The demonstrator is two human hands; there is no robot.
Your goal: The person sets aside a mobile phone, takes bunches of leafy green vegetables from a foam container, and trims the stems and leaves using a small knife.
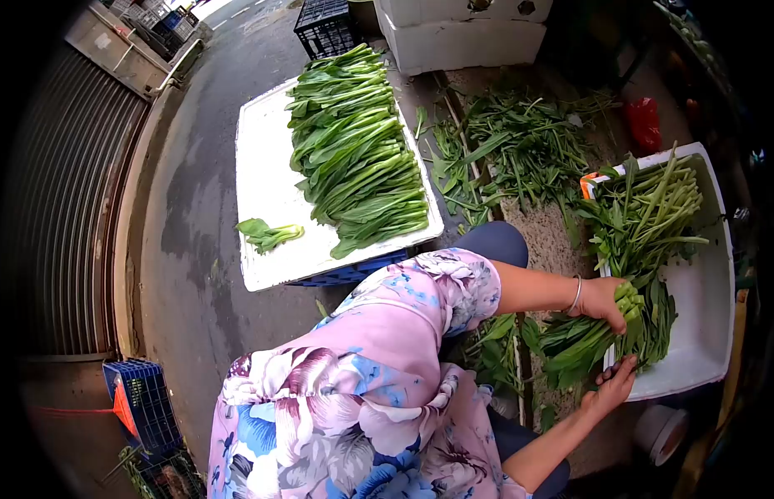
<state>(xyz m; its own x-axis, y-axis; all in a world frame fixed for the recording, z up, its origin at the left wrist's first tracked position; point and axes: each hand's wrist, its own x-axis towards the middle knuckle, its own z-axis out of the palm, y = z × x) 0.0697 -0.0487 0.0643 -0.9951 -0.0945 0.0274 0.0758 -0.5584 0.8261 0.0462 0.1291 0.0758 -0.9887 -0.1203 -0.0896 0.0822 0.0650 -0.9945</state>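
My left hand (600, 303), with a bangle at the wrist, is closed around a bunch of leafy greens (578, 339), its cut pale-green stem ends showing by the thumb. Just below it, my right hand (617, 385) has its fingers curled at the edge of the greens; something small and dark shows at the fingers, too unclear to name. Both hands are at the near side of a white foam box (709, 333), which holds more long-stemmed greens (653, 204).
Neat rows of greens (353, 150) and one small bunch (269, 235) lie on a white foam board (262, 166) over a blue crate. Loose leaves (528, 141) litter the ground. Around stand white foam boxes (462, 41), a black crate (324, 29), blue crates (150, 407) and a red bag (643, 125).
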